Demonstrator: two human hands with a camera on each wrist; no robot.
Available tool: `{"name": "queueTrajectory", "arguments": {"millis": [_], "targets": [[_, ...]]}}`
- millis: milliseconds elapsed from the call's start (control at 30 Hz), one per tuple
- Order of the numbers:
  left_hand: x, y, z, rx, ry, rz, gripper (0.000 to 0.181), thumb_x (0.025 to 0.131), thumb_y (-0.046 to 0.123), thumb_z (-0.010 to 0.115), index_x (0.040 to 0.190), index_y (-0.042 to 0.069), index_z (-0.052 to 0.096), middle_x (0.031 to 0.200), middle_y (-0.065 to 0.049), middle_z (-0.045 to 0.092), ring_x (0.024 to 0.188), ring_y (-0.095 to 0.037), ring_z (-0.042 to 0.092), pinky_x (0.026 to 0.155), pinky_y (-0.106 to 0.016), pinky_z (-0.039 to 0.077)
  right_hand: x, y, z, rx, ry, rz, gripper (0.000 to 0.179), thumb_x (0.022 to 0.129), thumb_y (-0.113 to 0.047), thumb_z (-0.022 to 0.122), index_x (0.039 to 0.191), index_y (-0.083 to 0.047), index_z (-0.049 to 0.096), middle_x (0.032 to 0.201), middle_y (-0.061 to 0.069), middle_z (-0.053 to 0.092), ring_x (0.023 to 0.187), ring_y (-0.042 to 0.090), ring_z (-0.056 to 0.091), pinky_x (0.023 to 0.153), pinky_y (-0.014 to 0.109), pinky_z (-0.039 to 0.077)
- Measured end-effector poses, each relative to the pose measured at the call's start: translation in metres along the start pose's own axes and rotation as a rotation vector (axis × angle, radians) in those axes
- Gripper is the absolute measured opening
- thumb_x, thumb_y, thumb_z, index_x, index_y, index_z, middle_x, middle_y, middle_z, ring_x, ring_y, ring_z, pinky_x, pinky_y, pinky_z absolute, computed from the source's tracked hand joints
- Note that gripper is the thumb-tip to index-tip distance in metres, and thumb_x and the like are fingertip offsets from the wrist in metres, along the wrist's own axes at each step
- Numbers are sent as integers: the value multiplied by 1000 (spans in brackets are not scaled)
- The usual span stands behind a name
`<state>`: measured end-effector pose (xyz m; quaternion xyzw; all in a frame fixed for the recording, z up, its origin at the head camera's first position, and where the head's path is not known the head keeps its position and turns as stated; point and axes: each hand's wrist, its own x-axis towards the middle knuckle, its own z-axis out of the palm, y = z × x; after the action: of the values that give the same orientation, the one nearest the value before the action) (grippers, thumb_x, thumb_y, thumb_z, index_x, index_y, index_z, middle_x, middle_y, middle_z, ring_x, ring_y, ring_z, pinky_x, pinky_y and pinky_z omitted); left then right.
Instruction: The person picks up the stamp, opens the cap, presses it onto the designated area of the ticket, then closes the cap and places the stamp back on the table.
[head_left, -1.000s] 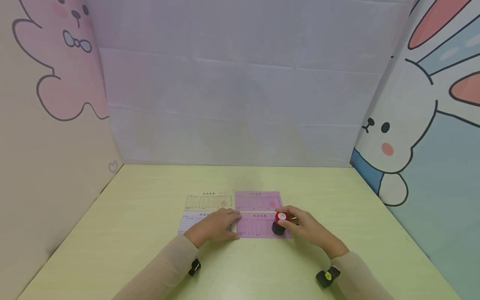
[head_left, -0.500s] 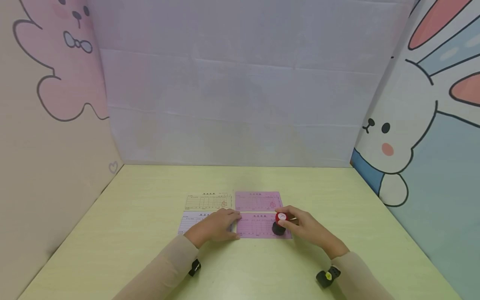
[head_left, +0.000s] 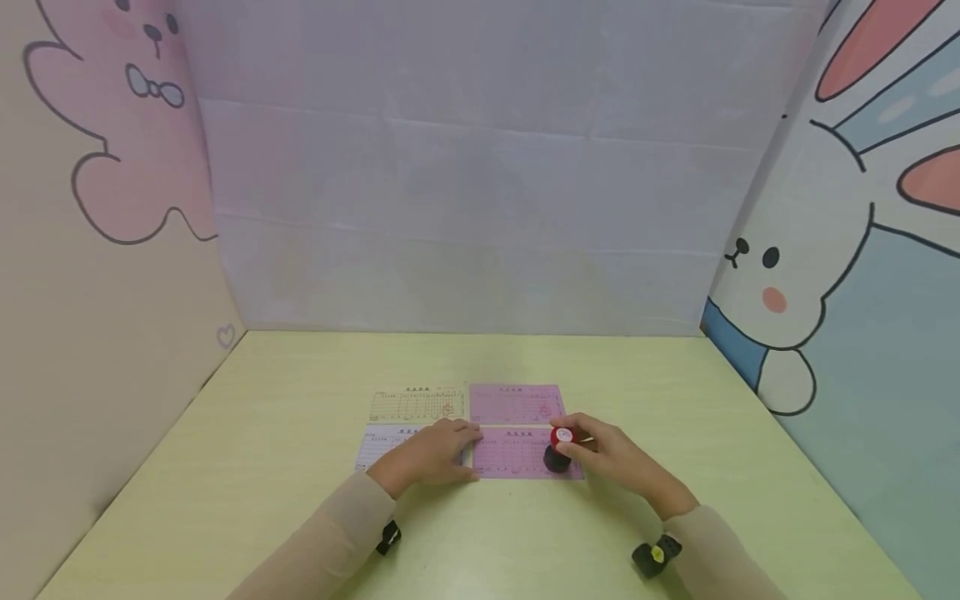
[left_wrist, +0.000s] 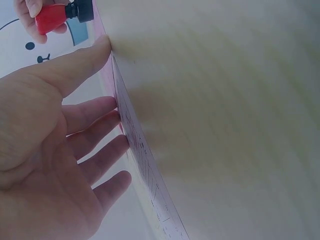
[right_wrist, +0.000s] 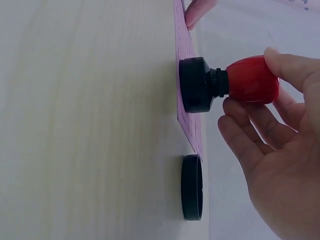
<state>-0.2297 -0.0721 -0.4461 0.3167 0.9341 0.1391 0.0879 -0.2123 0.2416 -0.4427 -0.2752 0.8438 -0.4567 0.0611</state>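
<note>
My right hand [head_left: 611, 450] grips the red handle of a self-inking stamp [right_wrist: 252, 80]. The stamp's round black base [right_wrist: 196, 85] stands upright on the lower pink form [head_left: 510, 454], at its right side. My left hand [head_left: 431, 452] lies with fingers spread across the lower forms, and in the left wrist view its fingertips [left_wrist: 116, 142] touch the paper. Part of the bluish-white form [head_left: 375, 446] is hidden under that hand. Next to the pink form, a round black cap [right_wrist: 192, 187] rests on the table in the right wrist view; my right hand covers it in the head view.
Behind these lie a pale yellow form [head_left: 416, 406] and an upper pink form [head_left: 516, 404], each bearing a red mark at its right. All sit on a light wooden table [head_left: 480, 533], with a white sheet [head_left: 480, 167] at the back and painted walls at both sides.
</note>
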Motion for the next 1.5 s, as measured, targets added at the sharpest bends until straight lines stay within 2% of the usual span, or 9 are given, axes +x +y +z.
{"name": "queueTrajectory", "arguments": {"millis": [633, 1067, 1500], "targets": [[-1, 1, 0, 17, 0, 3, 65, 91, 37, 74, 144, 5, 54, 148, -11, 50, 137, -32, 44, 118, -45, 28, -2, -5, 1, -5, 38, 38, 44, 100, -21, 64, 139, 0, 56, 115, 6, 65, 104, 22, 64, 89, 26, 55], [-1, 2, 0, 8, 6, 11, 64, 91, 35, 74, 143, 4, 54, 148, -11, 50, 137, -32, 44, 118, -45, 27, -2, -6, -4, -93, 33, -34, 42, 102, -24, 62, 135, 1, 58, 112, 3, 67, 103, 20, 64, 90, 33, 56], [0, 2, -2, -7, 5, 11, 64, 91, 36, 75, 142, 4, 54, 147, -10, 50, 137, -31, 44, 118, -45, 28, -2, -15, -18, -161, 94, -2, 41, 100, -27, 64, 136, -7, 60, 110, -1, 69, 98, 19, 66, 86, 33, 56]]}}
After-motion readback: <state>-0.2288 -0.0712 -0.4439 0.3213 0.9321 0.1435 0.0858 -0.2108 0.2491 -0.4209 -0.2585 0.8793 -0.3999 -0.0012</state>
